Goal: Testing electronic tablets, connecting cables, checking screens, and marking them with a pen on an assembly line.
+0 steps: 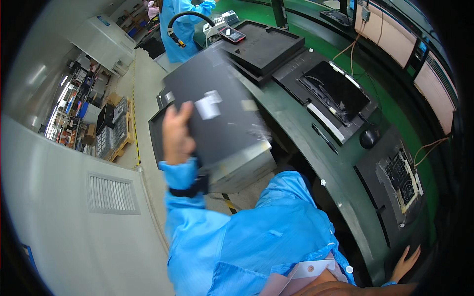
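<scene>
My left hand grips the left edge of a large flat dark grey board, which is blurred by motion. White labels and a beige tape patch show on the board's face. It is tilted in front of me, beside the bench, over a pale box-like unit. My right hand is at the far right by the bench's near end, fingers spread, holding nothing I can see. Nearest to it is a black board bearing a dark electronic assembly with taped edges.
On the green bench are a pen, a black mouse, a tablet-like screen on a pad, and a black tray with a handheld device. Cables hang along the back. Another person in blue stands beyond.
</scene>
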`<state>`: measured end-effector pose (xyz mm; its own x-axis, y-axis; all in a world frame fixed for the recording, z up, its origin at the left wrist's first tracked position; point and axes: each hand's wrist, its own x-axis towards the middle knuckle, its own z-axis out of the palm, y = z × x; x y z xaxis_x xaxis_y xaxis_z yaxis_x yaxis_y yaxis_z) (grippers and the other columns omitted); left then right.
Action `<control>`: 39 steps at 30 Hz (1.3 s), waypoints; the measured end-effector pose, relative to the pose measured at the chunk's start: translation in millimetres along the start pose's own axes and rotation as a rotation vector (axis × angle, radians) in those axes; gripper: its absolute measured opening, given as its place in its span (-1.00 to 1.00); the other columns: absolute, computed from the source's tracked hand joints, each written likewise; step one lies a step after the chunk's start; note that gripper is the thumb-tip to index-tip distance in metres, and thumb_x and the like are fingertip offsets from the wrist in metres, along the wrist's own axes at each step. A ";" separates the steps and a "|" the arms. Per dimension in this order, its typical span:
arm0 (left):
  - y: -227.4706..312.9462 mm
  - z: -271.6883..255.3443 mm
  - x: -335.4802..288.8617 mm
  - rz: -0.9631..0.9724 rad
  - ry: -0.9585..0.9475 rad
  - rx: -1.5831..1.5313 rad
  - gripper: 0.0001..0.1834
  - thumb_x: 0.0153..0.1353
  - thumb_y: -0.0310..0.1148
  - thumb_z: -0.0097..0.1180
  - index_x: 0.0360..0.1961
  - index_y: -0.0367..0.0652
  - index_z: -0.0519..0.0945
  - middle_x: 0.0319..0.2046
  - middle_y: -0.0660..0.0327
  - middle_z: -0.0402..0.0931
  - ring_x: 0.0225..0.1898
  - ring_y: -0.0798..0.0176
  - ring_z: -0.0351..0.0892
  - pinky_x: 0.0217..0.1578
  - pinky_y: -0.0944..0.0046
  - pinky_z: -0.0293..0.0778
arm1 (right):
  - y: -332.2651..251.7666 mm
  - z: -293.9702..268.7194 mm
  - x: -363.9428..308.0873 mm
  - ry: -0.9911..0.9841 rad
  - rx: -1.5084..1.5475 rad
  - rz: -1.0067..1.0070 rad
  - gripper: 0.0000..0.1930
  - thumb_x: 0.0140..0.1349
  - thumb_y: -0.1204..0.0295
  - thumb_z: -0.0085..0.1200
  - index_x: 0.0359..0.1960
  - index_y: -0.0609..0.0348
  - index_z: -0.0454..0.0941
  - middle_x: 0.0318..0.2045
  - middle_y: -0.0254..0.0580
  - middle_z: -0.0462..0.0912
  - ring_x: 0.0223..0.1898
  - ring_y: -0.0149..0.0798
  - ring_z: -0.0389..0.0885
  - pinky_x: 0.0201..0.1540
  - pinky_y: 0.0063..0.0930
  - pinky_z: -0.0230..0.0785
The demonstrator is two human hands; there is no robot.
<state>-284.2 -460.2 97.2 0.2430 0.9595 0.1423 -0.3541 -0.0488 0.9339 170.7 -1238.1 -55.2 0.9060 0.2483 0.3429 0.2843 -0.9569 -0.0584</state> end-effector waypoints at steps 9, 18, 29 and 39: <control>-25.7 -304.6 105.0 -0.669 0.425 0.245 -0.66 0.27 -0.24 0.31 -0.02 -0.20 0.64 -0.17 0.03 0.73 -0.22 -0.04 0.73 -0.01 -0.05 0.60 | 62.5 42.3 -59.2 -0.018 0.186 0.144 -0.38 0.48 0.16 0.04 0.42 0.31 0.27 0.39 0.22 0.29 0.41 0.09 0.26 0.48 -0.13 0.08; -8.8 -208.3 103.9 0.226 0.584 2.026 -0.30 0.16 0.04 0.35 0.17 -0.27 0.59 0.15 -0.24 0.53 0.16 -0.19 0.55 0.16 0.01 0.48 | -23.6 4.2 -58.4 0.169 0.147 0.018 -0.48 0.34 0.46 0.17 0.33 0.21 0.41 0.33 0.07 0.40 0.39 0.03 0.32 0.43 -0.20 0.14; -196.5 233.7 -166.6 -0.109 -0.960 0.442 -0.88 0.35 -0.47 0.23 -0.14 -0.27 0.69 -0.37 0.26 0.63 -0.39 0.43 0.58 -0.36 0.40 0.52 | -42.0 -19.5 -54.6 0.129 0.185 0.294 -0.44 0.23 0.26 0.23 0.28 0.06 0.47 0.35 -0.01 0.35 0.29 0.16 0.39 0.33 -0.07 0.27; -246.7 309.1 -241.4 0.198 -1.486 0.412 -0.93 0.31 -0.53 0.24 -0.23 -0.31 0.69 -0.46 0.25 0.55 -0.53 0.48 0.45 -0.52 0.45 0.34 | -39.2 -64.1 -45.8 0.347 0.005 0.123 -0.49 0.19 0.28 0.24 0.18 0.13 0.53 0.19 0.04 0.49 0.21 0.13 0.48 0.24 -0.08 0.36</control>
<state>23.6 -765.5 -66.1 0.9568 -0.1869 0.2226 -0.2845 -0.4460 0.8486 97.9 -1221.6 -8.5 0.7733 0.0644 0.6308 0.1820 -0.9755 -0.1236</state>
